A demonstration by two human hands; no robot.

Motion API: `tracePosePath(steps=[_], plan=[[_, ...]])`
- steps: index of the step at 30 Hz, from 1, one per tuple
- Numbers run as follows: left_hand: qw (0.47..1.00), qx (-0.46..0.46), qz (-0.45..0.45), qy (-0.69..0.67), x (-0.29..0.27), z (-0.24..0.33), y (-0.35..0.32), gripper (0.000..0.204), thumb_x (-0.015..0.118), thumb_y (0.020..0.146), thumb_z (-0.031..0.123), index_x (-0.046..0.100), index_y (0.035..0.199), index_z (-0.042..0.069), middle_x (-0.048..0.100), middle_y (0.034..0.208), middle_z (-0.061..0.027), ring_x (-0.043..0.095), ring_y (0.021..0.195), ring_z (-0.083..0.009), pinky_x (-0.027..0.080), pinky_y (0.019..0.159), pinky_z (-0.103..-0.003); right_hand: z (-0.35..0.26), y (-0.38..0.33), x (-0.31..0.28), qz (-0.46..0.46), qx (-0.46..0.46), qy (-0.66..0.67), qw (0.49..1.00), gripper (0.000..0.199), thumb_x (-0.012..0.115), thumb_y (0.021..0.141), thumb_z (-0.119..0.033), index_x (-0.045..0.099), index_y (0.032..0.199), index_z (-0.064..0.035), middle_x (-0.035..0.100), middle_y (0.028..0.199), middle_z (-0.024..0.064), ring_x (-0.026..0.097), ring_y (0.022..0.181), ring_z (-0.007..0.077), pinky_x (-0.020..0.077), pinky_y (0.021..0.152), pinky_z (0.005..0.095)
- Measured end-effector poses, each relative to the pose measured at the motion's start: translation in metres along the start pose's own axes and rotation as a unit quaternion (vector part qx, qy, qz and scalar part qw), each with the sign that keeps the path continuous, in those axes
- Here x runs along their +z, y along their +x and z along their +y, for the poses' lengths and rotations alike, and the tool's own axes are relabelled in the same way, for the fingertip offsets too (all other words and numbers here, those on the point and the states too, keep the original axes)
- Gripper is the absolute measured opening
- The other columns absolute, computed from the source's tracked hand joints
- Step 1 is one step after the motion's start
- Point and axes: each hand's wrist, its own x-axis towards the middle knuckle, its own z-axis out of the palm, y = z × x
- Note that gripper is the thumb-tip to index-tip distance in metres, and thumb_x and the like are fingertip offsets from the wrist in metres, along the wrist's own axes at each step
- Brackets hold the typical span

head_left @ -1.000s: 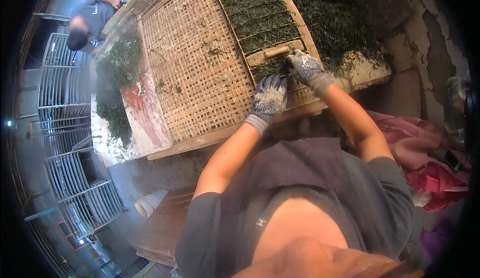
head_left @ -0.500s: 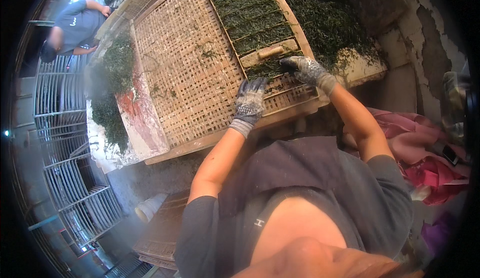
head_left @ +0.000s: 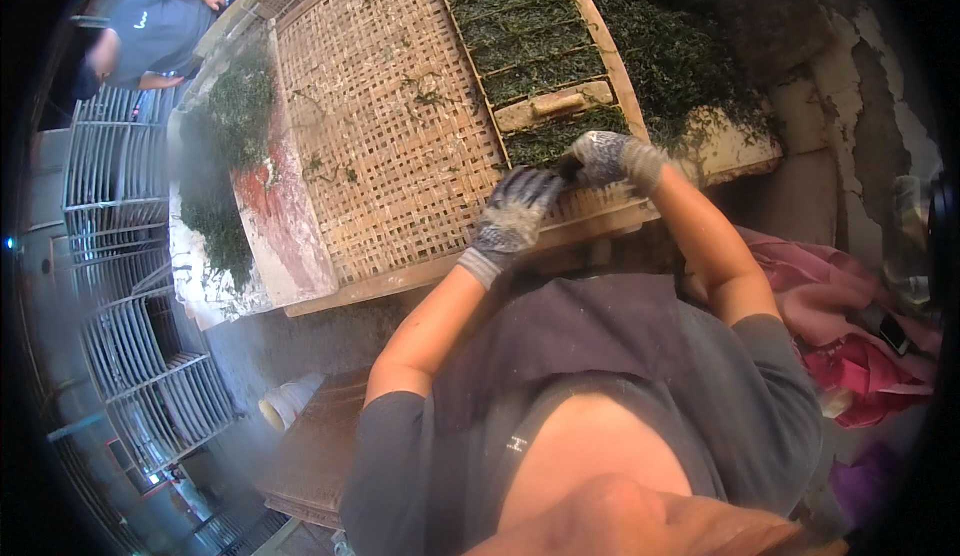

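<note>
Block (head_left: 553, 106): one, on greens (head_left: 525, 31); greens in rows beyond it, a strip on its near side

Left hand (head_left: 519, 206): nearside of block, fingers extended; grip cannot be told

Right hand (head_left: 604, 159): nearside, rightward, fingers curled; contents hidden

Handling: light, even fingertip pressure probably best

The block (head_left: 553, 106) lies among greens (head_left: 530, 36), right of the lattice (head_left: 370, 116).

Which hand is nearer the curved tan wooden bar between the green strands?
Right: grey-gloved right hand by lower end of the wooden bar; left hand farther left.
</note>
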Motion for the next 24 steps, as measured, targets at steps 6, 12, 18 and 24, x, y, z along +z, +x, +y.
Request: tracePosePath(steps=[6, 12, 18, 24], plan=[[0.986, -0.130, -0.106, -0.006, 0.009, -0.010, 0.040, 0.053, 0.054, 0.089, 0.013, 0.059, 0.140, -0.001, 0.057, 0.144, -0.0239, 0.051, 0.137, -0.0423, 0.032, 0.123, -0.052, 0.009, 0.027, 0.005, 0.196, -0.074, 0.199, 0.957, 0.037, 0.063, 0.097, -0.021, 0.069, 0.128, -0.0035, 0.073, 0.120, 0.0182, 0.069, 0.114, 0.0312, 0.0537, 0.098, 0.0400], [0.995, -0.096, -0.039, -0.009, 0.011, -0.008, 0.042, 0.051, 0.059, 0.088, 0.015, 0.060, 0.136, -0.003, 0.061, 0.136, -0.0258, 0.054, 0.134, -0.0392, 0.034, 0.122, -0.052, 0.015, 0.034, 0.024, 0.279, -0.010, 0.154, 0.948, 0.033, 0.065, 0.095, -0.022, 0.071, 0.125, -0.0098, 0.071, 0.127, 0.0142, 0.068, 0.112, 0.0335, 0.0531, 0.100, 0.0427], [0.992, -0.031, 0.066, -0.105, -0.035, 0.007, 0.014, 0.063, 0.062, 0.087, 0.012, 0.052, 0.148, 0.001, 0.059, 0.142, -0.0199, 0.057, 0.132, -0.0361, 0.039, 0.120, -0.049, 0.016, 0.038, -0.004, 0.392, 0.114, -0.189, 0.893, 0.032, 0.070, 0.093, -0.027, 0.070, 0.124, -0.0195, 0.065, 0.132, 0.0101, 0.063, 0.119, 0.0332, 0.0499, 0.103, 0.0487], [0.983, -0.027, 0.111, -0.146, -0.030, -0.021, 0.027, 0.064, 0.060, 0.089, 0.011, 0.047, 0.151, 0.000, 0.055, 0.146, -0.0241, 0.053, 0.135, -0.0421, 0.041, 0.117, -0.052, 0.002, 0.013, 0.024, 0.368, 0.104, -0.235, 0.894, 0.034, 0.077, 0.087, -0.038, 0.074, 0.117, -0.0216, 0.068, 0.117, 0.0077, 0.063, 0.119, 0.0309, 0.0517, 0.097, 0.0479]])
